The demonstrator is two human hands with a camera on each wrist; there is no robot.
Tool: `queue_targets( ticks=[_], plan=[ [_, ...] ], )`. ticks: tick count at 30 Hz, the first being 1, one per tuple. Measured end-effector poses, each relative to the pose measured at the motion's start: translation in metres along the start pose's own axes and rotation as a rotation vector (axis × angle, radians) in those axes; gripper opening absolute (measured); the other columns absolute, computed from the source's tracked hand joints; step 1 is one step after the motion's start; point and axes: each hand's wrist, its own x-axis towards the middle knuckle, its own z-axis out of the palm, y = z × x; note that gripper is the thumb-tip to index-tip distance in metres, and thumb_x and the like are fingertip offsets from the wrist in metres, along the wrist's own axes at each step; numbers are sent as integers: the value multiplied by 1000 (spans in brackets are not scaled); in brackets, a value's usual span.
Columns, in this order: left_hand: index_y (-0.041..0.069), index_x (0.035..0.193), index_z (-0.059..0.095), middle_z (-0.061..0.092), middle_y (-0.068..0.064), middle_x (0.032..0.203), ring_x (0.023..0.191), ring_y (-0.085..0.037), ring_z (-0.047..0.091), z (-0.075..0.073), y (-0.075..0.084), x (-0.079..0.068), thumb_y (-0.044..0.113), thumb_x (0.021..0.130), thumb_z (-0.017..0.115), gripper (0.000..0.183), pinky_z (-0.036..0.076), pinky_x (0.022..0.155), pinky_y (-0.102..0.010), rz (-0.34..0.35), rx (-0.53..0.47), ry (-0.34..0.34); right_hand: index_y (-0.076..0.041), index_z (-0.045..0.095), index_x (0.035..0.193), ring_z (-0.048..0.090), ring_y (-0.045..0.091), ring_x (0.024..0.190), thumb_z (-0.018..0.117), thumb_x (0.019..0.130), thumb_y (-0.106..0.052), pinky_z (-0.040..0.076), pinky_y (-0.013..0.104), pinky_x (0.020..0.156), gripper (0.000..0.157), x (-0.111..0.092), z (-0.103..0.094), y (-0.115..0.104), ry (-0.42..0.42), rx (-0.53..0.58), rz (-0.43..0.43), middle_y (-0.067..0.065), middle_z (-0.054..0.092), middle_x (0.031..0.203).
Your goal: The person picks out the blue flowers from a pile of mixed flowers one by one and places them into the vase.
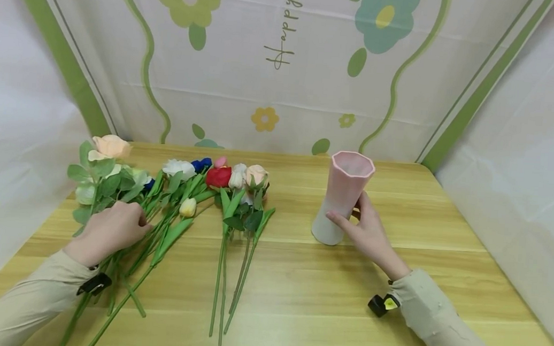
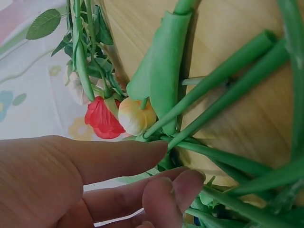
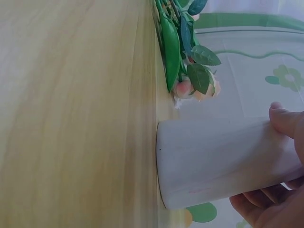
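Note:
An upright vase (image 1: 342, 199), pink at the top and white at the base, stands on the wooden table; its wide mouth shows no flower inside. My right hand (image 1: 367, 230) holds it from the right, thumb on the near side and fingers behind. In the right wrist view the white vase wall (image 3: 223, 161) lies between thumb and fingers. My left hand (image 1: 114, 228) is over the left pile of artificial flowers (image 1: 171, 235). Its fingers bend loosely, with a gap to the thumb and no stem visibly gripped. Near them are green stems (image 2: 223, 85) and a yellow tulip (image 2: 137, 116).
A second, smaller group of artificial flowers (image 1: 235, 218), with a red bloom (image 1: 219, 177) and a peach rose (image 1: 256, 176), lies mid-table, stems toward me. A printed cloth (image 1: 312, 89) hangs behind the table (image 1: 297, 303), with white cloth (image 1: 524, 158) at the sides.

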Motion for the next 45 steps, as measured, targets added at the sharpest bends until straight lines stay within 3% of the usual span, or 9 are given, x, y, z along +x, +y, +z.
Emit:
queue_targets(
  ticks=[12, 20, 29, 34, 39, 45],
  plan=[
    [20, 52, 30, 17, 7, 55, 49, -11, 19, 0, -11, 4, 11, 89, 61, 49, 21, 41, -27, -39, 30, 108, -4, 35, 144, 52, 29, 118, 74, 90, -26, 43, 51, 98, 70, 0, 0, -1, 0, 0, 8, 13, 50, 134],
    [20, 53, 30, 15, 7, 55, 50, -10, 16, 0, -15, 8, 9, 91, 60, 49, 20, 44, -26, -52, -4, -3, -4, 35, 144, 52, 30, 118, 74, 91, -26, 44, 52, 97, 70, 0, -1, 0, 0, -2, -1, 13, 50, 134],
    [18, 59, 29, 18, 4, 59, 53, -13, 19, -3, -10, 10, -5, 81, 47, 36, 21, 47, -31, -52, 24, -28, -3, 35, 143, 52, 30, 118, 74, 90, -29, 44, 52, 97, 71, 0, -1, -2, -4, -8, 10, 14, 50, 134],
    [20, 59, 27, 17, 5, 59, 54, -13, 16, -6, -9, 6, -5, 75, 44, 34, 18, 46, -30, -52, 10, 9, -3, 34, 144, 52, 31, 118, 74, 90, -28, 43, 52, 97, 71, 0, -1, -3, -4, -11, 10, 15, 50, 134],
    [21, 55, 27, 15, 7, 56, 52, -12, 13, -16, -9, 4, -4, 76, 39, 35, 15, 43, -26, -27, -8, 89, -5, 35, 144, 52, 30, 118, 75, 90, -29, 44, 51, 97, 71, 0, -1, -5, -2, -14, 16, 14, 50, 134],
    [19, 54, 32, 22, 6, 50, 46, -10, 19, -22, -5, 3, 3, 89, 43, 40, 19, 40, -25, 3, -49, 183, -4, 35, 144, 52, 31, 119, 74, 90, -30, 43, 53, 97, 71, -1, -1, -4, -7, -16, 16, 15, 50, 134]
  ],
)
